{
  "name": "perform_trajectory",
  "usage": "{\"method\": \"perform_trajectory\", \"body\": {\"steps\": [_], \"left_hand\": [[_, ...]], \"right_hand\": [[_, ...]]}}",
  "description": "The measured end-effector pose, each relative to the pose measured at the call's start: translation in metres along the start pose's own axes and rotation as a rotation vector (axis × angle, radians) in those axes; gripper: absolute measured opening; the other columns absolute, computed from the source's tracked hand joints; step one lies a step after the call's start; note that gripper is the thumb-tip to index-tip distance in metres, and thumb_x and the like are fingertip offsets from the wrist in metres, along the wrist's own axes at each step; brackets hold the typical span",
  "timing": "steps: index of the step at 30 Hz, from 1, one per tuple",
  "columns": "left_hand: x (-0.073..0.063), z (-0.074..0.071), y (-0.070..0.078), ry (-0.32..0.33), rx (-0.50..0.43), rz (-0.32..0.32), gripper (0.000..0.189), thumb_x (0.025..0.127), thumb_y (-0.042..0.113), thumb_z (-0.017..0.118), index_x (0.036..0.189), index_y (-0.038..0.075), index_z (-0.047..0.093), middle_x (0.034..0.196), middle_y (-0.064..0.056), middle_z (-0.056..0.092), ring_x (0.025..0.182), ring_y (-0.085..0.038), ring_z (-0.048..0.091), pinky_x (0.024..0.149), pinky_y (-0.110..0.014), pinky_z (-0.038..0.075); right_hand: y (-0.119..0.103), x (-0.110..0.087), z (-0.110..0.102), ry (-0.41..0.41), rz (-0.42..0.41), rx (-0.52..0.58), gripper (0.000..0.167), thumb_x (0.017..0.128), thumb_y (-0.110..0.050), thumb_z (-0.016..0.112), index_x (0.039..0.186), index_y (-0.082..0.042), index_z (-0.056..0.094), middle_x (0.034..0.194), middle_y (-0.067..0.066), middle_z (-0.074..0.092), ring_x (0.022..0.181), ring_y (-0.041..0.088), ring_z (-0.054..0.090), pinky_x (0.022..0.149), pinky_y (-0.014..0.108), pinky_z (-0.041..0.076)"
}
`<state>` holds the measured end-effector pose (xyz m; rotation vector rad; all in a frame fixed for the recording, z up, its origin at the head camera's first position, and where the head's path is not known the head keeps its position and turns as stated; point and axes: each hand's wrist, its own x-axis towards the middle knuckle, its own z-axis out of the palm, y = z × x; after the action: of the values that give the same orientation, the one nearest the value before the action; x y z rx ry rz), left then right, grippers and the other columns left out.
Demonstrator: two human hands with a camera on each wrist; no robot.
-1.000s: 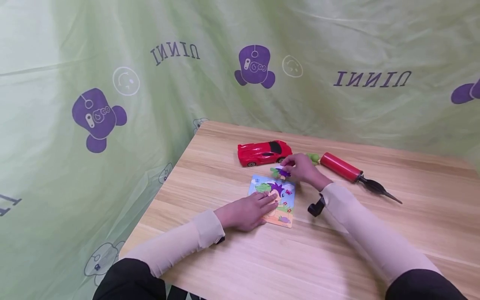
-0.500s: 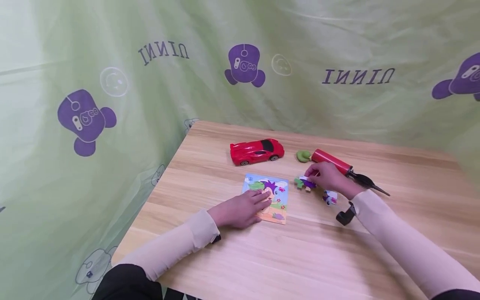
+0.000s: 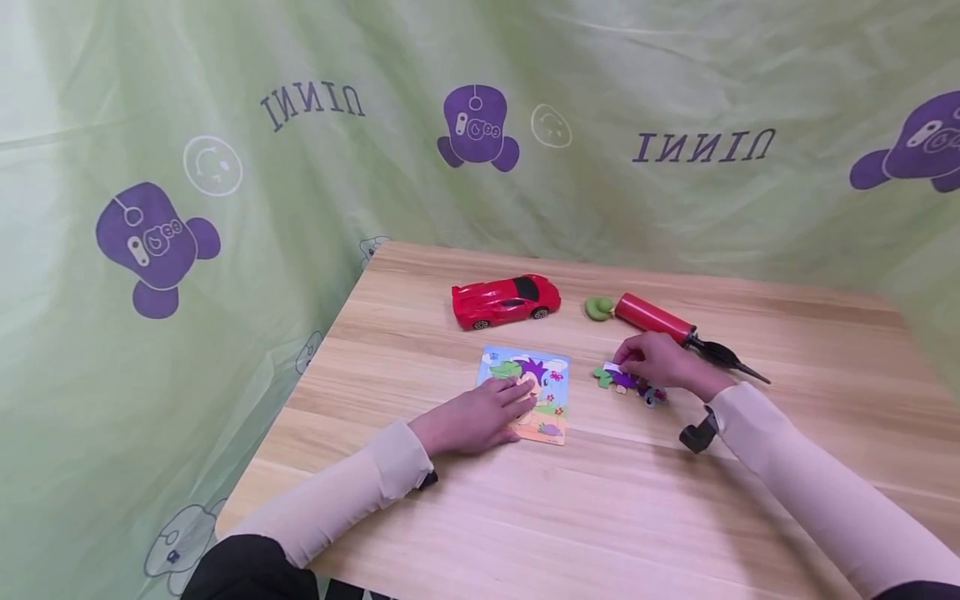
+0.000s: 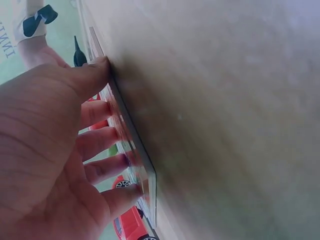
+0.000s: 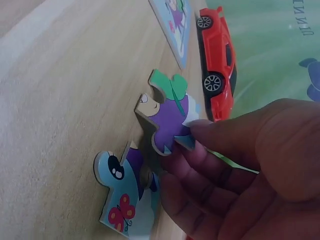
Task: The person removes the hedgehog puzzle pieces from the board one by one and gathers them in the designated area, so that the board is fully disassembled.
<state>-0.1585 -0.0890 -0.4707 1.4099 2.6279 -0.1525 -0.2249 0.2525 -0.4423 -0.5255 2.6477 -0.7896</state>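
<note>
The right hand has a narrow grip: thumb and fingertips pinch one edge of a purple-and-green puzzle piece. The piece is tilted, with its printed side showing in the right wrist view. Just beside it, under the curled lower fingers, is a blue piece with a large eye and a pink butterfly; whether those fingers touch it, I cannot tell.

The left hand has a wide, loose grip, fingers extended and resting on the board, thumb at its edge. The board lies flat, near the two pieces and to their left, printed with a purple-topped figure, flowers and a blue sky.

Beyond the board, well apart from both hands, stands a red toy car. To its right is a curled green thing, right at the end of a red cylinder with a dark, tapering tip. All of this is on the wood-grain surface, with a green printed curtain behind.
</note>
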Motion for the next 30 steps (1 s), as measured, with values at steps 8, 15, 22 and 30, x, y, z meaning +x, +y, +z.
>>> {"method": "perform_trajectory", "body": {"steps": [8, 15, 22, 30], "left_hand": [[0.0, 0.002, 0.001, -0.004, 0.005, -0.02, 0.064, 0.104, 0.047, 0.047, 0.158, 0.016, 0.033, 0.167, -0.005, 0.026, 0.154, -0.028, 0.03, 0.127, -0.041, 0.027], [-0.002, 0.0, 0.005, 0.011, 0.028, -0.029, 0.063, 0.105, 0.046, 0.046, 0.158, 0.015, 0.033, 0.167, -0.005, 0.027, 0.153, -0.027, 0.031, 0.126, -0.04, 0.029], [-0.009, 0.001, 0.01, 0.022, 0.026, -0.067, 0.06, 0.105, 0.043, 0.046, 0.156, 0.012, 0.036, 0.166, -0.008, 0.029, 0.153, -0.029, 0.03, 0.123, -0.044, 0.034], [-0.007, 0.0, 0.012, 0.047, 0.111, -0.022, 0.059, 0.106, 0.042, 0.044, 0.155, 0.01, 0.038, 0.163, -0.008, 0.035, 0.154, -0.025, 0.029, 0.125, -0.039, 0.03]], "right_hand": [[0.0, 0.009, -0.003, 0.054, 0.002, -0.066, 0.011, 0.093, -0.013, 0.069, 0.097, -0.004, 0.074, 0.079, 0.003, 0.071, 0.065, 0.012, 0.058, 0.062, 0.026, 0.049], [-0.03, 0.016, 0.001, 0.083, -0.033, -0.116, 0.014, 0.094, -0.015, 0.067, 0.1, -0.004, 0.073, 0.086, 0.007, 0.072, 0.067, 0.013, 0.061, 0.066, 0.031, 0.055], [-0.093, 0.061, 0.038, 0.047, -0.193, -0.178, 0.021, 0.094, -0.015, 0.066, 0.111, -0.005, 0.073, 0.101, 0.01, 0.076, 0.089, 0.02, 0.069, 0.087, 0.042, 0.058], [-0.138, 0.091, 0.079, 0.008, -0.34, -0.328, 0.028, 0.095, -0.012, 0.061, 0.12, -0.003, 0.071, 0.111, 0.012, 0.073, 0.098, 0.023, 0.067, 0.095, 0.042, 0.056]]}}
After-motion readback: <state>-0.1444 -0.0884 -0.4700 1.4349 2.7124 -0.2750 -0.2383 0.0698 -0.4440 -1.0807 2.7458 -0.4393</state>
